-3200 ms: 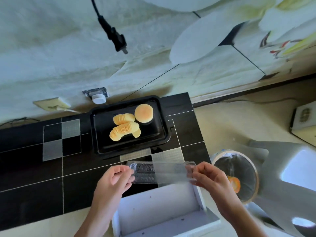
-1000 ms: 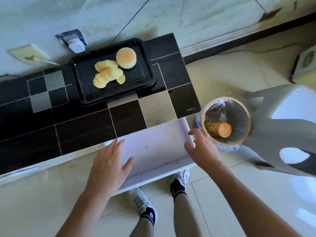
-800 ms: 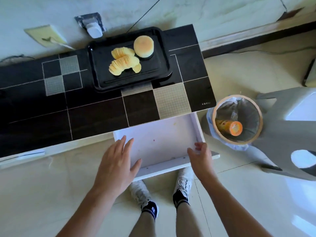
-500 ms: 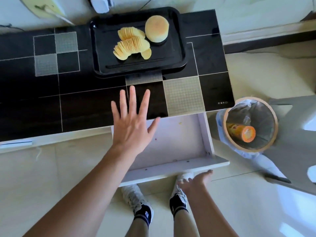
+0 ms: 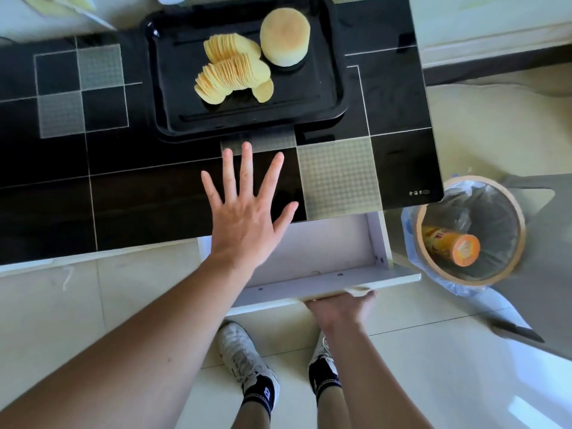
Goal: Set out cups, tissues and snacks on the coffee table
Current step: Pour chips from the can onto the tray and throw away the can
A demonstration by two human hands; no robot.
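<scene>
A black tray (image 5: 322, 106) sits on the dark glass coffee table (image 5: 108, 196), holding fanned potato chips (image 5: 232, 72) and a round pale bun (image 5: 285, 37). My left hand (image 5: 247, 209) lies flat with fingers spread on the table's front edge, just below the tray. A white drawer (image 5: 325, 252) stands pulled out under the table, nothing visible inside. My right hand (image 5: 340, 305) is at the drawer's front panel from below, fingertips hooked under its edge.
A round waste bin (image 5: 470, 230) with a plastic liner stands right of the drawer, an orange snack can (image 5: 452, 246) lying inside. A grey plastic stool (image 5: 541, 258) is at the far right. My feet in sneakers (image 5: 247, 370) are on the tiled floor below the drawer.
The clear plastic tray I held earlier is gone from my hands. My left hand moved from the drawer to the tabletop, and my right hand dropped to the drawer's front edge.
</scene>
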